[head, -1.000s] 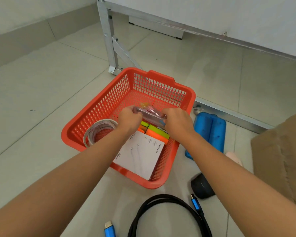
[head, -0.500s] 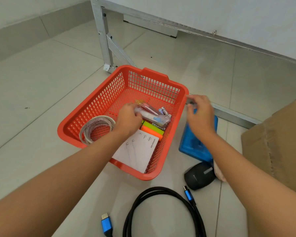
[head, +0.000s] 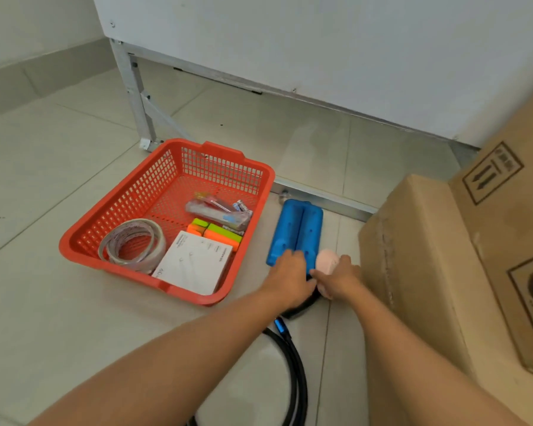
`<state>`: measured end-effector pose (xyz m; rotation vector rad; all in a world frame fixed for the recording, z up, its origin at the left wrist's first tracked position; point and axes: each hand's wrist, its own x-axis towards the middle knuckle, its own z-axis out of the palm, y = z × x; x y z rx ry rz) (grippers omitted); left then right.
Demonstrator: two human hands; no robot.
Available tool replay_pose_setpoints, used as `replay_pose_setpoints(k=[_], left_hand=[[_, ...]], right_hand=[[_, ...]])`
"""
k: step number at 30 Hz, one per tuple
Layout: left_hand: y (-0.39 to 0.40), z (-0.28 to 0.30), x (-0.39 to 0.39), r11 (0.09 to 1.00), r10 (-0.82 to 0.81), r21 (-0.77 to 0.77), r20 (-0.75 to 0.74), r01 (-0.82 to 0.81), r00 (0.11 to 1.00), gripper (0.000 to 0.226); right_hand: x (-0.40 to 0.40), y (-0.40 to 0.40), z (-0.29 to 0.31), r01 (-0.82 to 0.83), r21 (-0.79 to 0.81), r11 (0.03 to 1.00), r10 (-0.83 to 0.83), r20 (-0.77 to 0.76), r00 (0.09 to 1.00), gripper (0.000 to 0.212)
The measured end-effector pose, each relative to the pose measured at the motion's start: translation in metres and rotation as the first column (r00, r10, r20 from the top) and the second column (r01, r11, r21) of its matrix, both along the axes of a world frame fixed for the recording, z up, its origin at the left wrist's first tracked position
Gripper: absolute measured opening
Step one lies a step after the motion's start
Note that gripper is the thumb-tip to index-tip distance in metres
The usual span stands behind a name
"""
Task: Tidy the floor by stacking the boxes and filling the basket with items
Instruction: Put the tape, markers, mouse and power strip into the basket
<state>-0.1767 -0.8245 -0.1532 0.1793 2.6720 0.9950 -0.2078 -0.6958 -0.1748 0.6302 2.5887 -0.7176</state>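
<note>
Nearest the camera, a black cable [head: 296, 364] loops across the tiled floor [head: 59, 167], its blue plug [head: 280, 326] lying just behind the left wrist. Both forearms reach forward to a spot right of the basket. The left hand [head: 290, 279] lies palm-down over a black object [head: 300, 307], of which only the near edge shows beneath it; its fingers curve over the thing, but whether they grasp it or merely rest on it cannot be told. The right hand [head: 339, 279] touches the left one and has its fingers curled around a small pale pink object [head: 326, 261], which sits just beside the near end of a blue plastic piece [head: 297, 232] on the floor.

To the left of the hands stands the red basket [head: 83, 241], on the floor and apart from them. Inside it, at the near side, a roll of clear tape [head: 133, 245] lies next to a flat white box [head: 194, 262]. Behind the white box are orange and green highlighters [head: 219, 233], and behind those a clear packet of pens [head: 216, 212] with batteries [head: 242, 206] at its far end.

On the right, a cardboard box [head: 419, 256] stands on the floor near the right hand, with a larger cardboard box [head: 511, 210] printed with arrow marks beside it. Farthest off, a white panel [head: 320, 50] on a grey metal frame [head: 142, 112] rises behind the basket.
</note>
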Motion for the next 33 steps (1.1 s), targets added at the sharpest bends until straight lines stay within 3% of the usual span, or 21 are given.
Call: replay_pose_setpoints(k=[3, 7, 12, 15, 24, 29, 33], left_hand=[[0.011, -0.022, 0.018, 0.992, 0.046, -0.117, 0.05, -0.04, 0.998, 0.081], [0.01, -0.031, 0.024, 0.985, 0.036, -0.166, 0.001, -0.036, 0.999, 0.085], [0.004, -0.021, 0.023, 0.976, -0.101, -0.189, 0.034, 0.105, 0.994, 0.061], [-0.006, -0.004, 0.018, 0.974, -0.161, -0.165, -0.04, 0.152, 0.986, 0.056], [-0.084, 0.072, -0.005, 0.958, -0.277, -0.02, -0.314, 0.285, 0.908, 0.069], [-0.178, 0.08, -0.019, 0.965, -0.255, -0.147, -0.335, 0.217, 0.907, 0.067], [-0.253, 0.069, -0.032, 0.97, -0.148, -0.232, -0.307, 0.077, 0.94, 0.061]], right_hand=[[0.007, -0.001, -0.002, 0.06, -0.009, 0.998, -0.06, -0.039, 0.997, 0.079], [0.004, 0.004, 0.005, 0.096, -0.106, 0.99, -0.099, -0.019, 0.995, 0.076], [0.01, 0.002, 0.007, 0.168, -0.215, 0.962, -0.177, -0.023, 0.984, 0.076], [0.007, -0.005, 0.021, 0.206, -0.327, 0.922, -0.245, -0.083, 0.966, 0.075], [-0.022, -0.062, 0.094, -0.052, -0.554, 0.831, -0.197, -0.38, 0.904, 0.06], [-0.032, -0.125, 0.108, -0.137, -0.657, 0.741, -0.153, -0.364, 0.919, 0.054], [-0.042, -0.163, 0.101, -0.178, -0.612, 0.77, -0.081, -0.371, 0.925, 0.055]])
